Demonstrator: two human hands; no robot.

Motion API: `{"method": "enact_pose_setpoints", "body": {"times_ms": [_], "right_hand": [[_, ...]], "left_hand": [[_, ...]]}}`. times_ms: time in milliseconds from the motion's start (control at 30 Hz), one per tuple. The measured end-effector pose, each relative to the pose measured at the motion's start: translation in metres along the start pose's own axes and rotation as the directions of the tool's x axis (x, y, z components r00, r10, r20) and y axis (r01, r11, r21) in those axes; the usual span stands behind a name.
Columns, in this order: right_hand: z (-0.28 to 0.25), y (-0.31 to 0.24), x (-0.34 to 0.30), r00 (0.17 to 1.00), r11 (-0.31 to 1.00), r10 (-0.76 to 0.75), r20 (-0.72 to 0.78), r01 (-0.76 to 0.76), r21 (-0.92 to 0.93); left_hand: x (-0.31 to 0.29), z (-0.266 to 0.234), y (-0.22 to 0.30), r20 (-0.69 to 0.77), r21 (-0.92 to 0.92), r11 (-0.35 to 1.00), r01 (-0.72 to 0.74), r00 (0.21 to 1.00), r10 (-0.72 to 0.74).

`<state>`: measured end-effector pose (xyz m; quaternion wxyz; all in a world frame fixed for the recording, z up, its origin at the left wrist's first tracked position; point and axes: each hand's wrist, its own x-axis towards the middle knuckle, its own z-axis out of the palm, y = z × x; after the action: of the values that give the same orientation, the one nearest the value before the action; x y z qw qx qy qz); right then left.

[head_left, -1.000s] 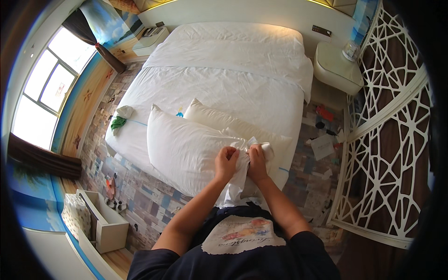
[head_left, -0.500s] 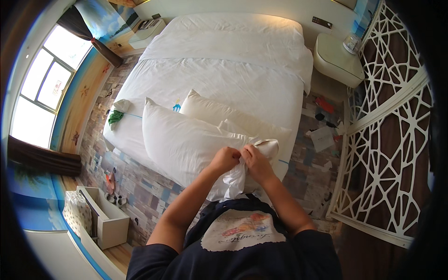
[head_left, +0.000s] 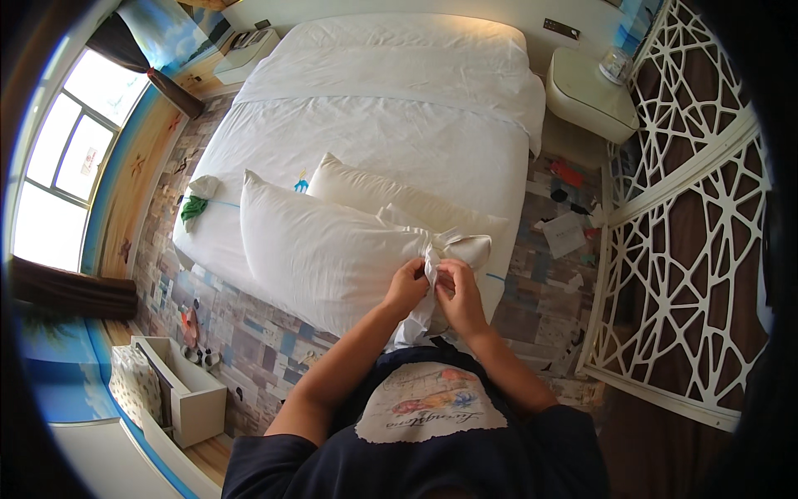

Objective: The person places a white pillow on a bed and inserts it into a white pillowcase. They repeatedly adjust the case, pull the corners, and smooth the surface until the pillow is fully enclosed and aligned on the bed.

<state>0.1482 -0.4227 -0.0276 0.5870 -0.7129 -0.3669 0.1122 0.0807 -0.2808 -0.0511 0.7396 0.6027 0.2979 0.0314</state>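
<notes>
A plump white pillow (head_left: 324, 249) lies across the near end of the bed, mostly inside a white pillowcase (head_left: 431, 256). Its bare right end (head_left: 467, 248) sticks out of the case opening. At the bunched edge of that opening, my left hand (head_left: 407, 284) is closed on the fabric. Close beside it, my right hand (head_left: 456, 289) pinches the same bunched cloth with bent fingers. Loose cloth hangs below both hands, toward my shirt. Just behind lies a second white pillow (head_left: 399, 197), partly covered by the first.
The white-sheeted bed (head_left: 374, 125) fills the middle. A green and white cloth bundle (head_left: 194, 208) lies at its left edge. Scattered items litter the floor by a bedside cabinet (head_left: 586, 96) and a white lattice screen (head_left: 698, 224) at right. An open drawer (head_left: 195, 395) stands lower left.
The case edge is gathered further up around the pillow's right end, and my hands have shifted slightly along it. My right hand's fingers have opened a little. The whole view has shifted slightly.
</notes>
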Motion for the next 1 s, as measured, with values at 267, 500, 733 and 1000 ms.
{"method": "enact_pose_setpoints", "body": {"times_ms": [267, 500, 733, 1000], "right_hand": [[-0.026, -0.014, 0.021, 0.885, 0.825, -0.328, -0.33, 0.098, -0.557], [-0.022, 0.003, 0.015, 0.939, 0.952, -0.164, -0.302, 0.071, -0.296], [0.011, -0.005, 0.009, 0.964, 0.949, -0.234, -0.124, 0.199, -0.244], [0.041, 0.0, 0.014, 0.993, 0.999, -0.014, -0.121, 0.01, -0.034]], "left_hand": [[-0.011, -0.021, 0.014, 0.15, -0.344, 0.921, 0.181, 0.979, -0.137], [-0.018, -0.019, 0.015, -0.016, -0.25, 0.968, 0.017, 1.0, -0.022], [-0.044, -0.029, 0.055, -0.037, 0.483, 0.846, -0.224, 0.961, 0.276], [-0.046, -0.033, 0.065, -0.071, 0.652, 0.711, -0.263, 0.912, 0.403]]}}
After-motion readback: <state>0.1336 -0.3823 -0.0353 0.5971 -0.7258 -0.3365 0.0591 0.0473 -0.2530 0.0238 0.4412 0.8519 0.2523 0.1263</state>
